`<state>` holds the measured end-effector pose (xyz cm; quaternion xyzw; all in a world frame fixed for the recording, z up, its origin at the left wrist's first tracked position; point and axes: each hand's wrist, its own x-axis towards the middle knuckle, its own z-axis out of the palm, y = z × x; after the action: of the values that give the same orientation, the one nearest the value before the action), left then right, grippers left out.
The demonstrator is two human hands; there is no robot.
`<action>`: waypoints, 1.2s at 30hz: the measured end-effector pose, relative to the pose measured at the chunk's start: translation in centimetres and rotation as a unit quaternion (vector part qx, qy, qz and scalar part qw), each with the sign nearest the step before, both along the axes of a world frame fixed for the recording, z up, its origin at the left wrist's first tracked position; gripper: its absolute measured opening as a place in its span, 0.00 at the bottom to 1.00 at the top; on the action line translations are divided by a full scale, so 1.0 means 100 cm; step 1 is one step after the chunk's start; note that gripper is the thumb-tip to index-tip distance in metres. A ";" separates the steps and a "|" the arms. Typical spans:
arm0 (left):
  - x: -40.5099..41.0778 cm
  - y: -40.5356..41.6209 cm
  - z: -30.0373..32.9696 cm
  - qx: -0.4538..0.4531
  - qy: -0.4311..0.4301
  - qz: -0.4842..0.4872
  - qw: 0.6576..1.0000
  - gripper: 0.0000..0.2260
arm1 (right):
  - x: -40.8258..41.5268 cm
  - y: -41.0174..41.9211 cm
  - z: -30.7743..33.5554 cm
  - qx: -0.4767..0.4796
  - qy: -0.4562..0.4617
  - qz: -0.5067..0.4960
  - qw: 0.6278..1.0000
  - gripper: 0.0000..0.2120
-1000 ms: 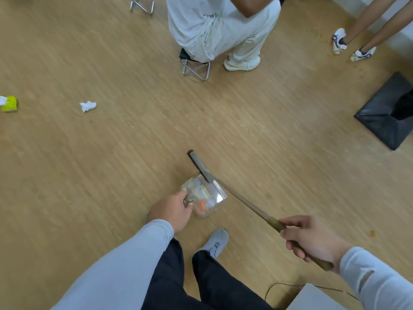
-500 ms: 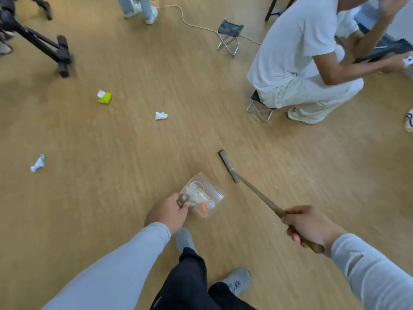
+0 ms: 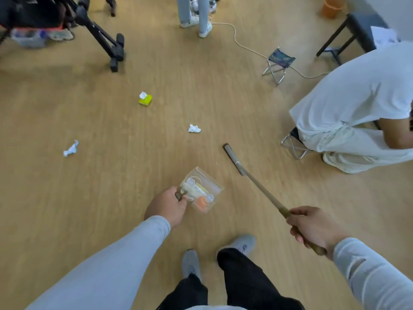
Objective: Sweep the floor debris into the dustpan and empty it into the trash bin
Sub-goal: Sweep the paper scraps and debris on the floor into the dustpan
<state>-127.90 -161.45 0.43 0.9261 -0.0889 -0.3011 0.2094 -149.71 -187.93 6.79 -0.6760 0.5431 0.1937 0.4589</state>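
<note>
Sweeping partly done, paper scraps remaining.
Left hand [image 3: 166,205] is gripping the part-filled dustpan [image 3: 202,193]; right hand [image 3: 312,228] is clutching the broom [image 3: 257,184]; crumpled tissue [image 3: 194,128] is awaiting.

Wearer's rocking a long-sleeve light grey top, sleeves coming right down to both wrists, left hand [image 3: 166,206] and right hand [image 3: 312,229] sticking out bare. Black trousers [image 3: 243,285], and they're wearing grey sneakers [image 3: 240,243].

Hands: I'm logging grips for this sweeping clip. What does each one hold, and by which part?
The left hand holds the clear dustpan by its handle. The right hand grips the broom near the top end of its wooden stick.
</note>
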 end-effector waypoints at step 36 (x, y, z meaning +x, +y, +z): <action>0.304 -0.125 -0.055 0.011 0.021 0.104 0.994 0.07 | 0.400 -0.152 -0.041 -0.009 0.051 0.098 0.994 0.15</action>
<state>-97.50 -173.93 -5.04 0.9261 0.0161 -0.2977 0.2313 -109.71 -203.17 2.67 -0.7195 0.4983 0.2671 0.4034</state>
